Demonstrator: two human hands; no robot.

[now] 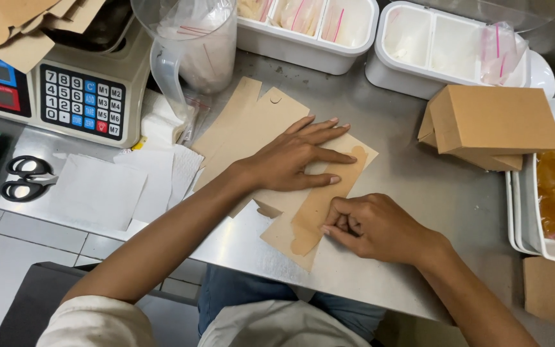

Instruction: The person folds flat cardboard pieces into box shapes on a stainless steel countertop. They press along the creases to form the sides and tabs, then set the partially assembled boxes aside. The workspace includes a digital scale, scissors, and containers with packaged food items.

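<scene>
hands on the flat cardboard

my left hand [297, 157] lies flat and open, fingers spread, palm down on the cardboard blank [277, 173] in the middle of the frame. it holds nothing; it only presses the sheet against the steel table [412, 186]. my right hand [370, 225] sits just below and to the right of it, fingers curled in, fingertips pinching the edge of a folded flap [319, 215] near the lower end of the blank. the blank is unfolded, lying slantwise from centre top down toward the table's near edge.

at right of centre a folded box [493, 122] rests on the table, apart from my hands. behind it, in the upper right, stands a white bin [387, 64], with another white bin [303, 48] at upper centre. a clear jug [194, 45] stands left of that. in the upper left is a scale [85, 96] with a keypad. scissors [24, 177] lie at the left edge, beside sheets of white paper [97, 189]. a tray [528, 218] with amber bags sits at the right edge.
</scene>
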